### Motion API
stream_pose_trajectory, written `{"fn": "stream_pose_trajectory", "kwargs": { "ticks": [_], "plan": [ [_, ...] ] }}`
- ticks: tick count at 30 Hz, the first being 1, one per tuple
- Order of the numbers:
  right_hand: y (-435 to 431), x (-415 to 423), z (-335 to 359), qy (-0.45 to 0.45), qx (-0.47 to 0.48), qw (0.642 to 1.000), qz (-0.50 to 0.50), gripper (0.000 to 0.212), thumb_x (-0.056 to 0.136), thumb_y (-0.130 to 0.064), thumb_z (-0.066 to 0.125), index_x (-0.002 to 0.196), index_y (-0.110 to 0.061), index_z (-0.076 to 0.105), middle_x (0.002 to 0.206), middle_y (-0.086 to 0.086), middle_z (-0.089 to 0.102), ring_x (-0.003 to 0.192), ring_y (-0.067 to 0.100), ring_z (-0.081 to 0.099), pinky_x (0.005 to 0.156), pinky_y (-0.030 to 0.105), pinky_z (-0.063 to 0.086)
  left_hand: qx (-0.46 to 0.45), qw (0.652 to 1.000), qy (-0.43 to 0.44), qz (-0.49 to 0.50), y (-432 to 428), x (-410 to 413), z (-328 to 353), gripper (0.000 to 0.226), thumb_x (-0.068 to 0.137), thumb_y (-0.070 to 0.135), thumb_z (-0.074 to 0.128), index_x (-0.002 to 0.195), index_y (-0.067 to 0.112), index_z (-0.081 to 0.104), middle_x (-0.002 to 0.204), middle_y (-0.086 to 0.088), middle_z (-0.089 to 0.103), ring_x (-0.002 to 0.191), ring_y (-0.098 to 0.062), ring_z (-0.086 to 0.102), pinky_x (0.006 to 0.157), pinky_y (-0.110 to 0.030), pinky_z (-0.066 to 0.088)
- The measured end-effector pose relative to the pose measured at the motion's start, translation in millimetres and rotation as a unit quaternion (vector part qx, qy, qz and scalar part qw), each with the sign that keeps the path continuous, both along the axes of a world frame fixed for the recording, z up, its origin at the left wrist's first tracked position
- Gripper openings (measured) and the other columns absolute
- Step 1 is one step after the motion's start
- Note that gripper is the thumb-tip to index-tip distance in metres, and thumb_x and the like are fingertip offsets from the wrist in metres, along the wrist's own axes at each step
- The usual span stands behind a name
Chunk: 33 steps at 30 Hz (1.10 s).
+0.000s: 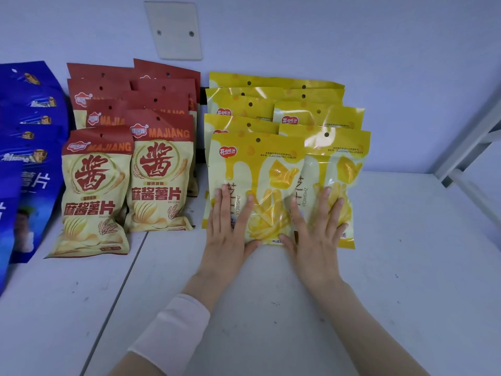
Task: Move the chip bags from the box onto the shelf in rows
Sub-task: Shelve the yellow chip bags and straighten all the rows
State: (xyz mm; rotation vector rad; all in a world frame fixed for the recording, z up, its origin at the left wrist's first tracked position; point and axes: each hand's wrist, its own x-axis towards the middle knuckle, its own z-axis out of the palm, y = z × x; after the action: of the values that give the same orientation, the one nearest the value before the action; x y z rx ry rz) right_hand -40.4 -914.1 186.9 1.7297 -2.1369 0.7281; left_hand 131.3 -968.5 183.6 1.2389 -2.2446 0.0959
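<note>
As both press yellow bags (252, 164) | left hand (230, 229) flat | right hand (315, 234) flat

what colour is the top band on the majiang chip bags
Dark red on the cream majiang chip bags; head view.

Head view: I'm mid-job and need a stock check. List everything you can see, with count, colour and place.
yellow bags: about nine, yellow, two overlapping columns at the centre-right of the shelf
red bags: about eight, red and cream, two overlapping columns left of the yellow ones
blue bags: several, exact count unclear, blue, overlapping at the left edge
shelf: one, white, under all the bags
wall plate: one, off-white, on the wall above the red bags
frame: one, grey, right edge
box: none in view
sleeve: one, pale pink, on the left forearm
left hand: flat on the front left yellow bag
right hand: flat on the front right yellow bag
</note>
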Motion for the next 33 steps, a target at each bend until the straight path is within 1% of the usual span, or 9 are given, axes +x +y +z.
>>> {"fn": "stream_pose_trajectory", "kwargs": {
  "ticks": [5, 9, 12, 16, 22, 25, 28, 30, 33],
  "plan": [
    [0, 1, -4, 0.003, 0.007, 1.000, -0.004, 0.074, 0.078, -0.046, 0.061, 0.142, -0.032, 0.025, 0.151, 0.023, 0.004, 0.135, 0.049, 0.000, 0.087, 0.076, 0.028, -0.003, 1.000, -0.019, -0.007, 6, 6, 6, 0.077, 0.085, 0.054, 0.039, 0.148, 0.024, 0.008, 0.152, -0.024, 0.001, 0.142, -0.037, -0.002, 0.112, -0.047, 0.012],
    [6, -4, -6, -0.004, 0.013, 1.000, 0.002, 0.068, 0.085, -0.054, 0.047, 0.144, -0.031, 0.023, 0.151, 0.023, 0.001, 0.136, 0.048, -0.002, 0.090, 0.075, 0.025, -0.003, 1.000, -0.019, 0.000, 13, 6, 6, 0.077, 0.083, 0.041, 0.049, 0.148, 0.024, 0.010, 0.152, -0.023, -0.002, 0.142, -0.037, -0.006, 0.114, -0.045, 0.004],
    [7, -8, -8, -0.021, 0.022, 1.000, -0.002, 0.076, 0.079, -0.048, 0.061, 0.143, -0.030, 0.024, 0.152, 0.022, 0.001, 0.136, 0.048, -0.001, 0.089, 0.075, 0.026, 0.001, 1.000, -0.016, 0.011, 13, -3, 5, 0.074, 0.084, 0.039, 0.049, 0.147, 0.024, 0.013, 0.152, -0.022, -0.001, 0.142, -0.036, -0.004, 0.115, -0.045, 0.006],
    [3, -10, -6, -0.029, 0.033, 0.999, 0.002, 0.080, 0.076, -0.042, 0.069, 0.143, -0.030, 0.025, 0.152, 0.021, 0.000, 0.136, 0.049, 0.001, 0.089, 0.075, 0.027, 0.005, 0.999, 0.010, 0.041, 12, -13, 1, 0.079, 0.080, 0.032, 0.065, 0.145, 0.023, 0.020, 0.152, -0.020, 0.006, 0.141, -0.034, 0.004, 0.112, -0.050, 0.014],
    [10, -12, -2, -0.038, 0.033, 0.999, 0.020, 0.077, 0.080, -0.043, 0.065, 0.143, -0.029, 0.024, 0.153, 0.018, 0.000, 0.137, 0.046, -0.002, 0.089, 0.076, 0.024, 0.007, 0.998, -0.011, 0.056, 16, -13, 3, 0.081, 0.083, 0.036, 0.058, 0.148, 0.023, 0.012, 0.152, -0.020, 0.003, 0.141, -0.036, 0.002, 0.110, -0.052, 0.011],
    [13, -12, 1, -0.041, 0.028, 0.998, 0.023, 0.075, 0.080, -0.042, 0.064, 0.143, -0.028, 0.025, 0.153, 0.018, 0.002, 0.137, 0.046, -0.002, 0.089, 0.076, 0.024, 0.011, 0.998, -0.012, 0.058, 19, -10, 4, 0.077, 0.088, 0.045, 0.044, 0.149, 0.023, 0.001, 0.152, -0.022, 0.002, 0.141, -0.036, 0.001, 0.110, -0.052, 0.010],
    [15, -9, 3, -0.039, 0.026, 0.999, 0.024, 0.076, 0.081, -0.042, 0.062, 0.144, -0.026, 0.022, 0.153, 0.018, 0.001, 0.138, 0.044, -0.003, 0.090, 0.076, 0.024, 0.016, 0.998, -0.011, 0.052, 24, -7, 5, 0.075, 0.089, 0.048, 0.035, 0.149, 0.022, -0.001, 0.152, -0.022, 0.001, 0.142, -0.036, -0.001, 0.112, -0.051, 0.009],
    [15, -5, 5, -0.040, 0.025, 0.999, 0.028, 0.072, 0.086, -0.047, 0.052, 0.145, -0.025, 0.018, 0.153, 0.019, 0.000, 0.138, 0.043, -0.005, 0.091, 0.075, 0.024, 0.018, 0.998, -0.007, 0.053, 26, -3, 8, 0.075, 0.089, 0.049, 0.034, 0.149, 0.021, -0.002, 0.153, -0.021, -0.001, 0.142, -0.034, -0.002, 0.115, -0.049, 0.006],
    [16, 8, 11, -0.032, 0.019, 0.999, 0.029, 0.068, 0.087, -0.051, 0.033, 0.146, -0.020, 0.020, 0.152, 0.024, 0.002, 0.138, 0.045, -0.001, 0.091, 0.074, 0.025, 0.024, 0.997, 0.019, 0.066, 27, 12, 19, 0.073, 0.092, 0.053, 0.030, 0.149, 0.020, -0.003, 0.153, -0.022, 0.001, 0.143, -0.032, -0.004, 0.115, -0.044, 0.002]
  ]
}}
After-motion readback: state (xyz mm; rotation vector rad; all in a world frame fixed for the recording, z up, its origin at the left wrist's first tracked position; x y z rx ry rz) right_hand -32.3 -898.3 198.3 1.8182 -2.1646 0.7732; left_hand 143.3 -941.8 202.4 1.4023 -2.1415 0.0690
